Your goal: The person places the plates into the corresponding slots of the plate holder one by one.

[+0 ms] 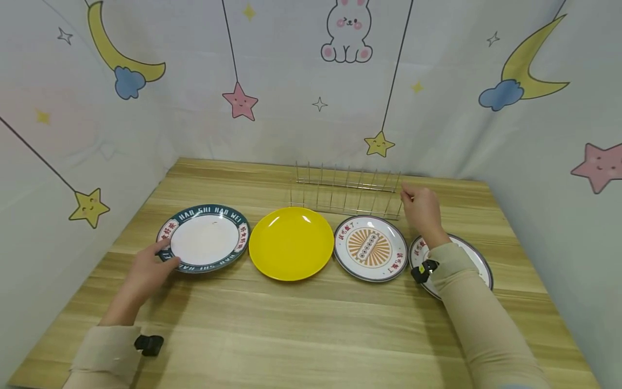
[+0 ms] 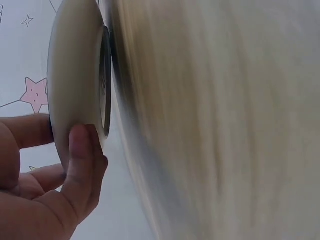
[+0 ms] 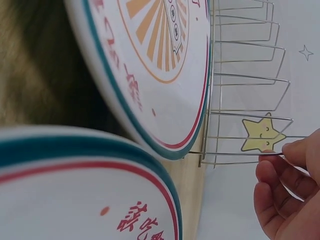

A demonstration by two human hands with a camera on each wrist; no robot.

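My left hand point(image 1: 146, 273) grips the near-left rim of the dark-rimmed plate point(image 1: 204, 237), thumb on top and fingers point(image 2: 82, 160) curled beneath; the plate lies at the left end of a row on the table point(image 1: 301, 324). My right hand point(image 1: 421, 208) pinches the right end wire of the wire dish rack point(image 1: 347, 189) behind the yellow plate point(image 1: 290, 243) and the sunburst plate point(image 1: 370, 247).

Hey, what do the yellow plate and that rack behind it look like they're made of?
Yellow plate: likely melamine or glazed ceramic; its solid colour is glossy with bright highlights, and the look alone can't settle which. Rack: thin metal wire with a shiny silvery finish, seen in its slender bent rods.
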